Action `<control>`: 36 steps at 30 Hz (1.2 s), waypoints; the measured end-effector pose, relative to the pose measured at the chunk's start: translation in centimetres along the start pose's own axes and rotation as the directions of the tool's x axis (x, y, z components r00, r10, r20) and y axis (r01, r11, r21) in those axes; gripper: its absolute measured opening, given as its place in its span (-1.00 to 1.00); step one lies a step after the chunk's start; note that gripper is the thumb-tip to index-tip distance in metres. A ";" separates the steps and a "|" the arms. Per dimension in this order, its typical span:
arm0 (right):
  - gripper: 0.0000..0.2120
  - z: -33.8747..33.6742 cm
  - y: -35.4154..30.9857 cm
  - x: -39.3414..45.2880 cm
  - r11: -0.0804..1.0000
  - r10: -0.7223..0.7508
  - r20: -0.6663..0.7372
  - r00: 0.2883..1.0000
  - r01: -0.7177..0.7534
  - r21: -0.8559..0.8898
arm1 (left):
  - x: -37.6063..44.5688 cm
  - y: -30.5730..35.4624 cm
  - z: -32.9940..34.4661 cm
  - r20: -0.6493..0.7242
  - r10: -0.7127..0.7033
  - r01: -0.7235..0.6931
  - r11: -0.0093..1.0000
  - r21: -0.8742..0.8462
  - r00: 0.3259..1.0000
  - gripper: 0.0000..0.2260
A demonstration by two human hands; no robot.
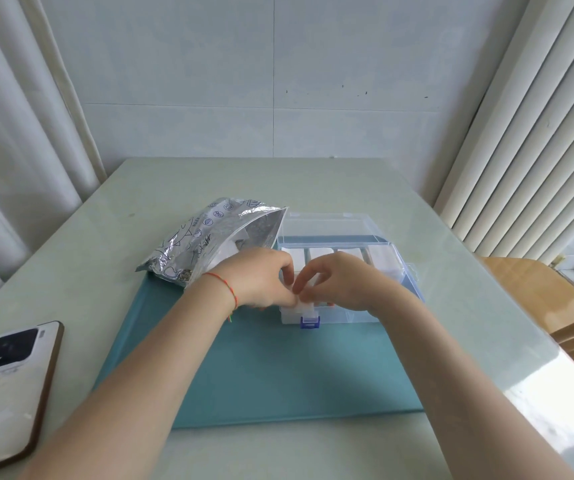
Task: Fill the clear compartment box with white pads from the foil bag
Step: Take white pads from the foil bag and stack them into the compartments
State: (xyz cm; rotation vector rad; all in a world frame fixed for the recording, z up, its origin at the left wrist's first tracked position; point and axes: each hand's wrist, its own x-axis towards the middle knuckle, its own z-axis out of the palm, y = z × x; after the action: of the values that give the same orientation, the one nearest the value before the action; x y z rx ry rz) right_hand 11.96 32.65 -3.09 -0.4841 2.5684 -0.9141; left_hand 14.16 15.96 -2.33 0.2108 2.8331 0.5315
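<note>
A white pad [304,303] is pinched jointly by the left hand [261,280] and right hand [341,282], directly above a near-row cell of the clear compartment box [382,268]. The foil bag [202,240] lies just beside the left grip, mouth toward the box.

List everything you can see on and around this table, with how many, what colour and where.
clear compartment box: one, clear with a blue latch, lid open, on the teal mat right of the bag
white pads: several, exact count unclear, white, in the box's far row and under the fingers
foil bag: one, silver, open mouth facing the box, at the mat's far left corner
teal mat: one, teal, centre of the table
phone: one, white back, brown edge, table's near left
table: one, pale green
chair: one, wooden, right of the table
left hand: one, red string on wrist, pinching a pad
right hand: one, pinching the same pad
</note>
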 end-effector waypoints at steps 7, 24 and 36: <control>-0.90 -0.6 0.0 -0.5 0.983 -0.026 -0.065 0.998 0.014 -0.182 | 0.4 -0.2 0.2 -0.087 -0.012 0.018 0.998 0.063 0.996 -0.75; -0.78 1.2 -6.7 3.5 0.951 -0.295 -0.206 0.933 0.266 -0.156 | -2.0 -7.2 -4.7 -0.456 -0.236 0.225 0.971 -0.078 0.858 -0.78; -0.74 5.6 -8.0 7.6 0.962 -0.192 -0.144 0.971 0.157 -0.223 | -0.6 -9.9 -4.7 -0.367 -0.236 0.151 0.958 -0.245 0.900 -0.75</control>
State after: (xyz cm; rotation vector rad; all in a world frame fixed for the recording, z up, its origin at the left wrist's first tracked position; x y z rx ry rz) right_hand 9.38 20.51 -3.65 -0.7351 2.8258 -0.7705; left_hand 12.54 5.16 -1.63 -0.2493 3.0952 0.9132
